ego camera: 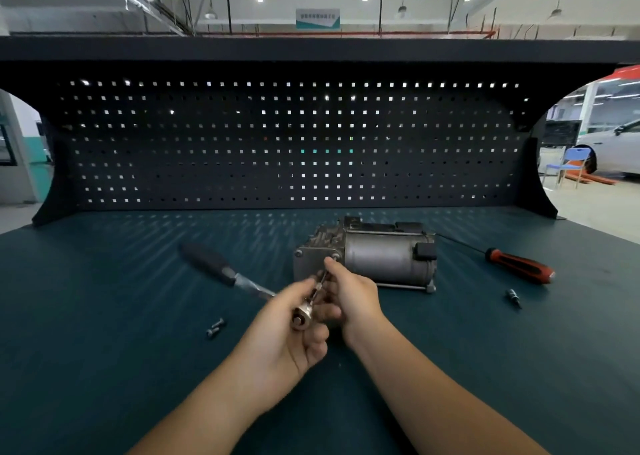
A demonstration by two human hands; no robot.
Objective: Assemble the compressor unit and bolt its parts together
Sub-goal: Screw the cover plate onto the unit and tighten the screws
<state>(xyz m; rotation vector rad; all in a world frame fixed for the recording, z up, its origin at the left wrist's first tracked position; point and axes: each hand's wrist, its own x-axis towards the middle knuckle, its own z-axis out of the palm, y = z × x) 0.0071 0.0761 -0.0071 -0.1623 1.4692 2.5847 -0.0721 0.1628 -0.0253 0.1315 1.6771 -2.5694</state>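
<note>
A grey metal compressor unit (377, 257) lies on its side in the middle of the dark green bench (104, 316). Just in front of its left end block, my left hand (291, 330) grips the head of a ratchet wrench (303, 316); its black handle (207, 262) points up and left. A thin bit runs from the ratchet head toward a bolt (335, 255) on the block's front face. My right hand (349, 295) pinches that bit near the bolt, its fingertip touching the block.
Two loose bolts (215, 328) lie left of my hands. A red-and-black screwdriver (519, 264) lies right of the compressor, with a small socket bit (513, 296) in front of it. A black pegboard (291, 142) stands along the back of the bench.
</note>
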